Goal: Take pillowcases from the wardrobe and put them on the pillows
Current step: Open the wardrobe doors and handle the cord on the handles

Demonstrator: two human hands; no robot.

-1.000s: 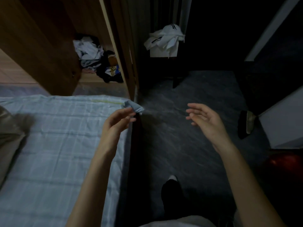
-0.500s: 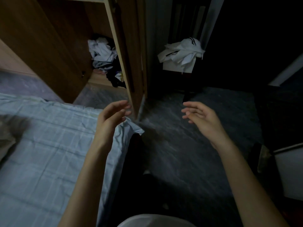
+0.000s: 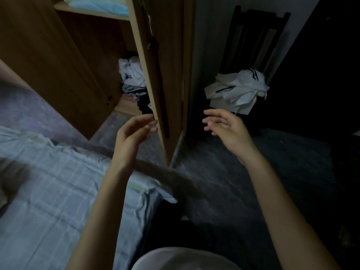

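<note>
Bed [image 3: 48, 201], largest item: we are seeing it lying to the left of and below the wardrobe, a pale blue checked sheet covering it; the sheet's loose corner [image 3: 165, 195] is hanging off the mattress edge just below the wardrobe door's foot.

Wardrobe [image 3: 58, 61], our landmark: brown wood, standing open; its door [image 3: 155, 75] is jutting edge-on toward us, between the two hands.

Floor [image 3: 243, 182]: dark and mottled, spreading to the right of and below the wardrobe.

Chair [image 3: 255, 39]: dark, slatted back, standing to the right of the wardrobe against the pale wall.

Crumpled white clothing [image 3: 237, 88]: striped in black, lying heaped on the chair seat, right of the wardrobe.

Folded pale blue linen [image 3: 97, 4]: resting on the upper shelf inside the wardrobe, at the top of the view; we cannot tell whether these are the pillowcases.

Heap of clothes [image 3: 132, 76]: white, grey and dark pieces, lying in the wardrobe's bottom compartment, partly hidden behind the door edge.

Left hand [image 3: 132, 135]: we are holding it raised, fingers relaxed and slightly spread, gripping nothing; its fingertips are lying just beside the door's edge, and we cannot tell whether they are touching it.

Right hand [image 3: 226, 127]: we are holding it raised to the right of the wardrobe door, palm turned inward, fingers loosely spread, holding nothing, apart from the door.
</note>
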